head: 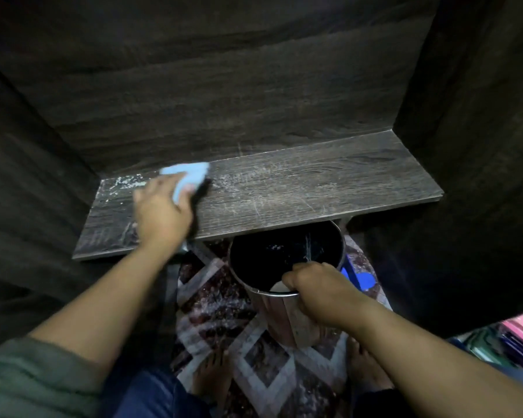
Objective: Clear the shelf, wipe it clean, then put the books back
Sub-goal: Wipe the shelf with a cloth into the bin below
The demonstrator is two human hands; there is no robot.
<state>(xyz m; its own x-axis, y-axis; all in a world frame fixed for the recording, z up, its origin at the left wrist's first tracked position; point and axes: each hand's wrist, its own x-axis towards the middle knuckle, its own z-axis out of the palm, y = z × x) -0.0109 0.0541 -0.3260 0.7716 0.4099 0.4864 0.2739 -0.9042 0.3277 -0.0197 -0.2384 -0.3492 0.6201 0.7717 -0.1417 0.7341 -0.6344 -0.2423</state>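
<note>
Your left hand (160, 212) holds a light blue cloth (191, 175) against the dark wooden shelf (299, 191) at the left middle of the frame, just beside white dust specks (127, 182). Your right hand (320, 294), at lower centre, grips the rim of a metal bucket (275, 318) below the shelf's front edge, over a patterned rug (212, 300). Books (514, 342) lie at the lower right edge.

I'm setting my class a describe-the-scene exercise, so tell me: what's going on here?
A person is wiping a dark wooden shelf. Their left hand holds a light blue cloth against its back left part, beside some white dust. Their right hand grips the rim of a metal bucket just below the shelf's front edge. No books are on the shelf; what looks like a colourful stack of books lies at lower right.
</note>
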